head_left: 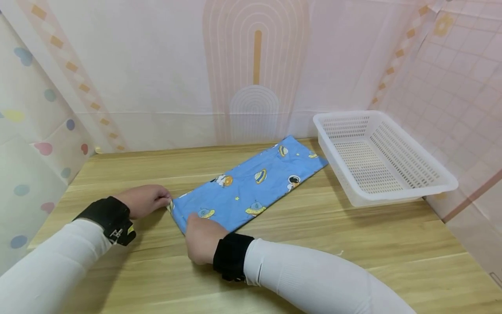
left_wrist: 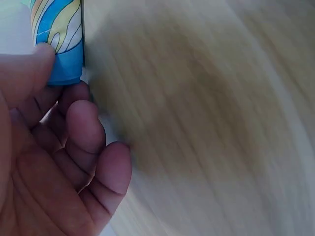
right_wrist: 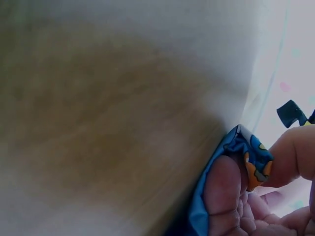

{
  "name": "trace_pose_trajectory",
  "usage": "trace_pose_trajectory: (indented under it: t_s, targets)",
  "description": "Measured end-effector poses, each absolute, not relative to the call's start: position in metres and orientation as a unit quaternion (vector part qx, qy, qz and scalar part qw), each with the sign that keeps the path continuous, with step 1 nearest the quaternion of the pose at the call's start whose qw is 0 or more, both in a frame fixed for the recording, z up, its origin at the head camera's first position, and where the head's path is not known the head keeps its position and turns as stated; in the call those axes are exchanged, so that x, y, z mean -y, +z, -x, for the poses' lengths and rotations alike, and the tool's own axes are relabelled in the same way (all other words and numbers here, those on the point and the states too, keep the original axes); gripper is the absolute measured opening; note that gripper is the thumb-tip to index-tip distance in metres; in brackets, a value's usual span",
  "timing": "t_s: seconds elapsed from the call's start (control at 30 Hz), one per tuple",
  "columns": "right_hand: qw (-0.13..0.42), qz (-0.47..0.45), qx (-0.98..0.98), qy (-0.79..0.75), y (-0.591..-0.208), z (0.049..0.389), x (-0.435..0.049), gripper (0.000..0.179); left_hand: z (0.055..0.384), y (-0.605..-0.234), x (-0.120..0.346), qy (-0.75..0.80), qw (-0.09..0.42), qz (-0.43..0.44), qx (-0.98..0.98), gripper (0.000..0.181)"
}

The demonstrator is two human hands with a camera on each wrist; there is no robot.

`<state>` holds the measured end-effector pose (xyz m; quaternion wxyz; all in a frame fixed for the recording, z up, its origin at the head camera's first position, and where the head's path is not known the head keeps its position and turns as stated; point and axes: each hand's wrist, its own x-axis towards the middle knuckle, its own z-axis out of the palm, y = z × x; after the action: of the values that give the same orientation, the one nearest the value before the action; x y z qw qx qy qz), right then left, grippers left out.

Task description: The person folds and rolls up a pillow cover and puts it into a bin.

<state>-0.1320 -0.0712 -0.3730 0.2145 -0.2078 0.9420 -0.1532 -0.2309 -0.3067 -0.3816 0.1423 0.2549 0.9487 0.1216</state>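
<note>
A blue cloth [head_left: 239, 185] printed with astronauts, planets and flying saucers lies folded into a long strip, slanting across the table. At its near left end, my left hand [head_left: 147, 200] pinches one corner; the left wrist view shows the thumb on the striped, blue-edged fabric [left_wrist: 68, 66]. My right hand [head_left: 204, 239] grips the near corner of the same end. In the right wrist view the bunched fabric [right_wrist: 239, 142] sits between thumb and fingers, its blue edge wrapping over a fingertip. The cloth's underside is hidden.
A white perforated plastic basket [head_left: 396, 194] stands at the right of the wooden table [head_left: 313, 226], close to the cloth's far end. Patterned sheets [head_left: 157, 65] hang behind the table and on both sides. Black straps with devices [head_left: 107, 218] circle both wrists.
</note>
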Motion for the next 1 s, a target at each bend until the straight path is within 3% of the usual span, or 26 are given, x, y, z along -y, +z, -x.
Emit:
trace_pose_trajectory:
  t_s: [0.13, 0.33, 0.7, 1.0]
  targets:
    - [0.217, 0.206, -0.936, -0.184, -0.373, 0.132, 0.068, 0.033, 0.236, -0.382, 0.302, 0.129, 0.157, -0.247, -0.947, 0.018]
    - [0.208, 0.227, -0.937, -0.163, -0.373, 0.132, 0.067, 0.02, 0.241, -0.386, 0.296, 0.115, 0.168, -0.224, -0.953, 0.023]
    - [0.192, 0.24, -0.944, -0.118, -0.375, 0.131, 0.067, 0.019, 0.241, -0.381, 0.283, 0.092, 0.146, -0.19, -0.967, 0.03]
    - [0.109, 0.321, -0.94, -0.028, -0.372, 0.122, 0.059, 0.009, 0.231, -0.379, 0.277, 0.111, 0.097, -0.172, -0.974, 0.031]
